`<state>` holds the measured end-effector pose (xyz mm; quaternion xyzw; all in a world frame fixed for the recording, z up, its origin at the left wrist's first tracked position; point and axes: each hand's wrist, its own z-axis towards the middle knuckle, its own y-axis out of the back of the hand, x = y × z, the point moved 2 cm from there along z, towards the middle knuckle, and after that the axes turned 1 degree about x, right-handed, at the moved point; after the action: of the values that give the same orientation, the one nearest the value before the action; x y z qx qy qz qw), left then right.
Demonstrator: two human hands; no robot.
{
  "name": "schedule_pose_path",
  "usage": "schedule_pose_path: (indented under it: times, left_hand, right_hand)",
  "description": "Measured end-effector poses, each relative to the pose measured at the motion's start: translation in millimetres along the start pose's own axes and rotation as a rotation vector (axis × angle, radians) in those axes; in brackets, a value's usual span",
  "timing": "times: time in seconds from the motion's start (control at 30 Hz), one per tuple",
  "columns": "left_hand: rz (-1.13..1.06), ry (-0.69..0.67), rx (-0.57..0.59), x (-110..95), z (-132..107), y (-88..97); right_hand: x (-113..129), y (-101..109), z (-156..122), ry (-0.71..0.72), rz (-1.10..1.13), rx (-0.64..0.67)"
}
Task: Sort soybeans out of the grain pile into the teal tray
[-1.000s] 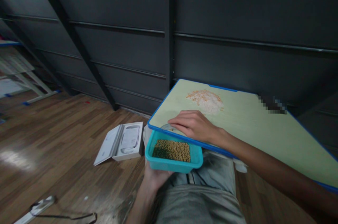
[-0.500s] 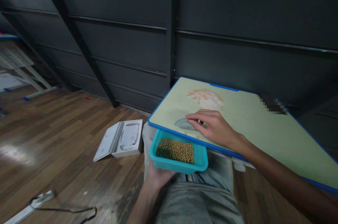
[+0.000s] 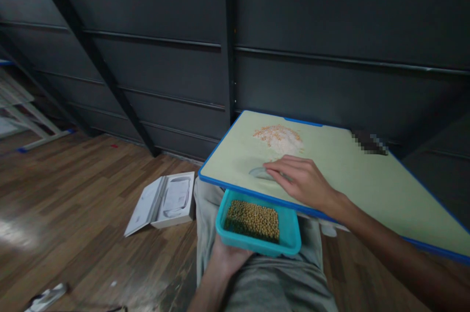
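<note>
My left hand (image 3: 229,257) holds a teal plastic tub (image 3: 257,246) from below, its fingers hidden under the base. Yellow soybeans (image 3: 255,219) cover the tub's floor. The tub sits over my lap, just below the table's near edge. Above the pale green tabletop (image 3: 348,175), my right hand (image 3: 303,180) pinches a thin, rounded, greyish translucent piece (image 3: 260,173) whose exact kind I cannot make out. This piece lies low against the surface near the front edge. Beyond it is a pile of white grains mixed with orange-yellow bits (image 3: 281,139).
A dark wall (image 3: 165,67) with metal ribs rises behind the table. On the wooden floor to the left lies an opened white box (image 3: 174,202). A blurred-out dark object (image 3: 369,143) is at the table's far right edge. White-legged furniture (image 3: 40,123) stands far left.
The teal tub has moved right along the table's near edge with my left hand. My right hand and the rounded piece have shifted slightly right over the tabletop.
</note>
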<state>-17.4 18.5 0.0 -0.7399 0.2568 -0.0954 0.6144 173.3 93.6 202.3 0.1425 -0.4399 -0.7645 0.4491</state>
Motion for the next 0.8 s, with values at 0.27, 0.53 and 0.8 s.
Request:
schedule_pose_path:
  times: [0.27,0.53,0.8]
  left_hand:
    - [0.002,0.028,-0.054,9.3,4.1,33.8]
    - [-0.036,-0.059,-0.12,-7.8,11.4,51.9]
    - [-0.035,-0.053,-0.142,-8.1,14.9,61.5]
  right_hand:
    - [-79.6,-6.4,4.0,-0.139,0.023,-0.136]
    - [-85.2,-10.4,2.8,-0.116,0.031,-0.148]
    - [-78.3,-15.9,3.3,-0.105,0.038,-0.092]
